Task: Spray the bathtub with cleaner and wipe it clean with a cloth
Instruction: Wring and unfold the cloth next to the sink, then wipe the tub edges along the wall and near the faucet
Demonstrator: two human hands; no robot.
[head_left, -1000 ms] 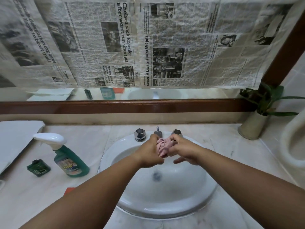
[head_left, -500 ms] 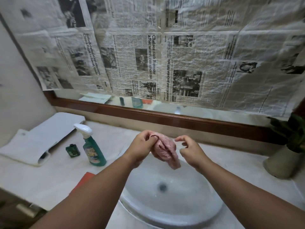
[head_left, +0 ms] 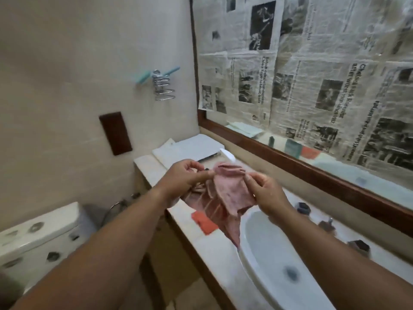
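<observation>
Two hands share one pink cloth (head_left: 230, 193) in the head view, held up in front of the person above the counter (head_left: 149, 166) and the left rim of the sink basin (head_left: 252, 238). The left hand (head_left: 185, 177) pinches the cloth's upper left corner between thumb and forefinger, its other fingers curled. The right hand (head_left: 263, 193) pinches the upper right edge between thumb and fingertips. The cloth's top edge spans the gap between the two grips, and the rest hangs below and between the hands.

Its long axis runs from that top edge downward. It narrows to a tip that hangs over the near left edge of the basin, and whether the tip touches the rim cannot be told. The fabric is thin, creased and folded over along the top, pale pink with darker blotches. Its lower left part is smeared by blur.

A white sprayer head (head_left: 226, 154) shows just beyond the cloth's top edge, the bottle beneath it hidden. An orange-red pad (head_left: 204, 221) lies on the counter under the hanging cloth. Newspaper (head_left: 312, 74) covers the mirror on the right.
</observation>
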